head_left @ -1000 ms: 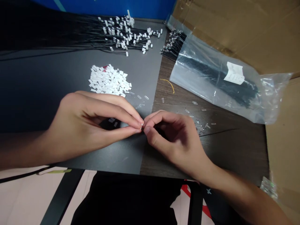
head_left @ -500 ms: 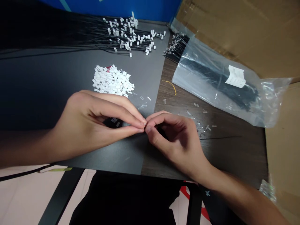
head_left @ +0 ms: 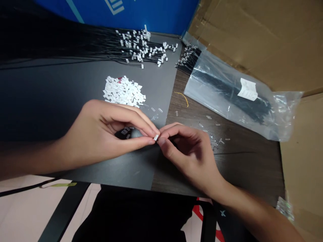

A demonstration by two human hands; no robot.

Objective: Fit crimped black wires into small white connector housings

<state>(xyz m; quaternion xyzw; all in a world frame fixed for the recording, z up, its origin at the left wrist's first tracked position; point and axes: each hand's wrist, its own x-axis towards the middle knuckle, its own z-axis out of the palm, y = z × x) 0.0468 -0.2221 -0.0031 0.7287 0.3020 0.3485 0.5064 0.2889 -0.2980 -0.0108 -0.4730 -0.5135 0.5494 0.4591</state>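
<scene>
My left hand (head_left: 108,131) is closed, with a small white connector housing (head_left: 156,137) pinched between thumb and fingertips. Touching or almost touching it are the fingertips of my right hand (head_left: 191,151), also closed in a pinch. A thin black wire (head_left: 234,153) comes out from behind my right hand and lies toward the right; its end at the fingertips is hidden. Beyond my left hand sits a pile of white connector housings (head_left: 123,91). A few more white pieces (head_left: 125,130) show in the shadow under my left fingers.
Black wires with white ends (head_left: 141,50) spread along the back left. A clear plastic bag (head_left: 227,90) of black wires leans by a cardboard box (head_left: 252,40). Small clear pieces (head_left: 208,117) and a yellow strand (head_left: 182,97) lie on the wooden tabletop (head_left: 181,178).
The white connector housing now shows between my left fingertips, where it was mostly hidden before. Both hands stay close together. The view has tilted slightly upward.
</scene>
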